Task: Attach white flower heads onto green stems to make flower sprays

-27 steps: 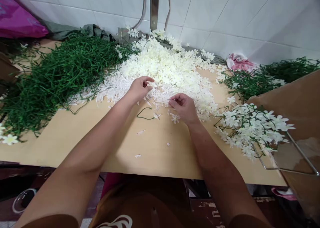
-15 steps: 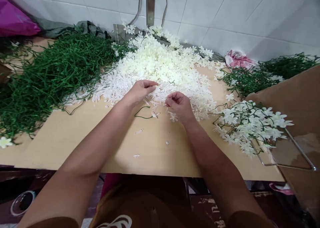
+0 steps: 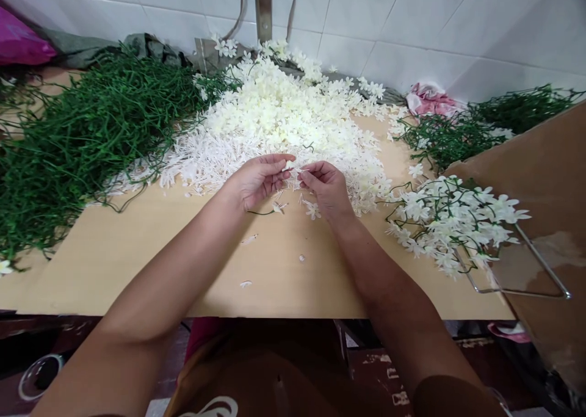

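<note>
My left hand [image 3: 262,179] pinches a small white artificial flower [image 3: 289,165] between thumb and forefinger, its other fingers loosely curled below. Close beside it, my right hand [image 3: 328,188] is closed on a thin white stem-like piece [image 3: 299,170] that points toward the flower. Both hands are just above the front of a heap of thin white pieces [image 3: 201,160]. Behind them rises a mound of cream-white flower heads [image 3: 279,112]. A green stem with a white flower [image 3: 277,207] lies below my left hand, and a loose white flower [image 3: 312,210] is by my right wrist.
Green plastic stems [image 3: 105,112] are piled on the left. Finished-looking white flowers on green stems [image 3: 451,218] rest at a metal wire frame [image 3: 522,293] on the right, by a cardboard box [image 3: 540,179]. A tiled wall [image 3: 366,20] closes off the back.
My left hand has turned its palm up and drawn nearer to the right, now showing a white flower in its fingers. The right hand stays nearly in place. The view has shifted slightly.
</note>
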Action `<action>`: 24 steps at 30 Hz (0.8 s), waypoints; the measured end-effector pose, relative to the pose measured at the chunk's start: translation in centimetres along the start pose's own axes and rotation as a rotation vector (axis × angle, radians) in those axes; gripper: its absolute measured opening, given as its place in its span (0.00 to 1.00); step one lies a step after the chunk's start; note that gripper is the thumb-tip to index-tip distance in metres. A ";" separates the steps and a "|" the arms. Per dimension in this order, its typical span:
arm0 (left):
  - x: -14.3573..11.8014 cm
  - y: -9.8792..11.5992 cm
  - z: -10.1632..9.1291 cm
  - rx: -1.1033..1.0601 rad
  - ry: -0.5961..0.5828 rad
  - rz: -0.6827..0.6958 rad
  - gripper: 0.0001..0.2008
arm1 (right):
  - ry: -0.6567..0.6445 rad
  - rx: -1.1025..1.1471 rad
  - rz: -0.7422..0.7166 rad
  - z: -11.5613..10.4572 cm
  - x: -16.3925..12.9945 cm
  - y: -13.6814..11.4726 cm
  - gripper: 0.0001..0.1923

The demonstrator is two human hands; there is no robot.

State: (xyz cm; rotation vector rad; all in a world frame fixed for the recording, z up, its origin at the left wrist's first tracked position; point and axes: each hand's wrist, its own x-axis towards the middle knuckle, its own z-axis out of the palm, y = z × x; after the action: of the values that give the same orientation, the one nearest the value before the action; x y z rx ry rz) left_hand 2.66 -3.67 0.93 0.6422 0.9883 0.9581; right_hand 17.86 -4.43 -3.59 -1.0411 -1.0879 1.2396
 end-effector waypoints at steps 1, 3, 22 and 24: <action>-0.2 -0.3 0.2 -0.007 -0.005 -0.005 0.07 | 0.011 0.002 -0.011 0.1 0.0 0.0 0.18; -0.5 -0.6 0.6 -0.023 -0.001 -0.005 0.07 | 0.026 -0.001 -0.029 0.2 0.0 0.1 0.18; -1.5 -2.0 0.6 -0.056 0.043 -0.031 0.03 | 0.051 -0.217 -0.222 1.5 -1.5 0.1 0.10; -1.5 -2.1 0.6 -0.031 0.049 -0.010 0.04 | 0.045 -0.251 -0.248 1.5 -1.7 0.0 0.08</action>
State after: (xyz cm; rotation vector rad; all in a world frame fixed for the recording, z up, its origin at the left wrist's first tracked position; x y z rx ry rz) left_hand 3.61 -5.94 0.05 0.5898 1.0174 0.9827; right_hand 16.33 -6.07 -3.45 -1.0780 -1.3180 0.8942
